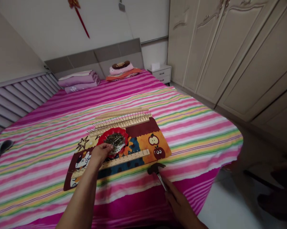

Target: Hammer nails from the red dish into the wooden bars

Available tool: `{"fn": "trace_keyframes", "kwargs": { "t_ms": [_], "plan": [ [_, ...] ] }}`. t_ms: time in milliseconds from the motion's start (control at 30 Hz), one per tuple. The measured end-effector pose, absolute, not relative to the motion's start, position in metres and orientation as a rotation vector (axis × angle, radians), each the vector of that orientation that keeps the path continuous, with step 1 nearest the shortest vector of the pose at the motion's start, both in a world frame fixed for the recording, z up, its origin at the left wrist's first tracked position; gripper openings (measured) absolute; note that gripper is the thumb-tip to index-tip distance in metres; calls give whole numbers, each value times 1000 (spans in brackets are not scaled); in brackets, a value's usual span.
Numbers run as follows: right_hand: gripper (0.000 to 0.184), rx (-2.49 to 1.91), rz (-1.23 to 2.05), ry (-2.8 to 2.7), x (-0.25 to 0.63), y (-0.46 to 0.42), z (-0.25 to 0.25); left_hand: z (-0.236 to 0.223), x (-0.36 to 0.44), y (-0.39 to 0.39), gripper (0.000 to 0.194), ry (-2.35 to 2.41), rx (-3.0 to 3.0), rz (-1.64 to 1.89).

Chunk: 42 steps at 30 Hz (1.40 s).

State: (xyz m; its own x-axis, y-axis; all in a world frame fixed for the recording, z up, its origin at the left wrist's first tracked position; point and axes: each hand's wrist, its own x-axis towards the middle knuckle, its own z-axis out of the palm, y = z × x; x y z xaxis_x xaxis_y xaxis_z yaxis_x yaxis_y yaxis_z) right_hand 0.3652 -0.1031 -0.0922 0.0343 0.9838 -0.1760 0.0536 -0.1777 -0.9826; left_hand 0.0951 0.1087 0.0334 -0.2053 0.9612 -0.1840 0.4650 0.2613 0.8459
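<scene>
My left hand (pixel 103 152) reaches over the near-left rim of a red scalloped dish (pixel 102 137), its fingers pinched among the metal nails (pixel 116 140) inside. How many nails lie between the fingertips is hidden. My right hand (pixel 173 194) grips a claw hammer (pixel 161 180) by its handle, with the dark head resting low over the bed's near side. Between the hands runs a pale wooden strip (pixel 133 156) with nails along it, its left part behind my left forearm. Beyond the dish lie more wooden strips (pixel 124 122), bristling with upright nails.
A patterned mat (pixel 163 143) lies under the dish and strips on a striped bedsheet (pixel 200 127). Folded bedding (pixel 80 81) sits near the headboard (pixel 83 58). Wardrobes (pixel 217 54) line the right side, and a grey object (pixel 1 149) lies at far left.
</scene>
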Motion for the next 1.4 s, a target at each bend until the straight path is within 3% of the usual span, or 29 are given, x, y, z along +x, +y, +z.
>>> {"fn": "trace_keyframes", "kwargs": {
  "t_ms": [167,400,600,833,1067,1400],
  "plan": [
    [49,-1407,1260,-1134,363,-103,-92,45,107,94,42,1643,1083,1065],
    [49,-1433,1245,-1151,363,-103,-93,51,135,55,42,1423,1045,922],
    [49,-1422,1240,-1175,363,-103,-91,24,160,39,40,1396,1049,874],
    [49,-1415,1231,-1176,363,-102,-88,-6,182,38,43,1446,967,1052],
    [49,-1389,1219,-1192,364,-102,-87,-28,195,40,33,1495,1048,1241],
    [48,-1407,1216,-1202,364,-102,-88,-34,198,42,28,1572,1158,1177]
  ]
}}
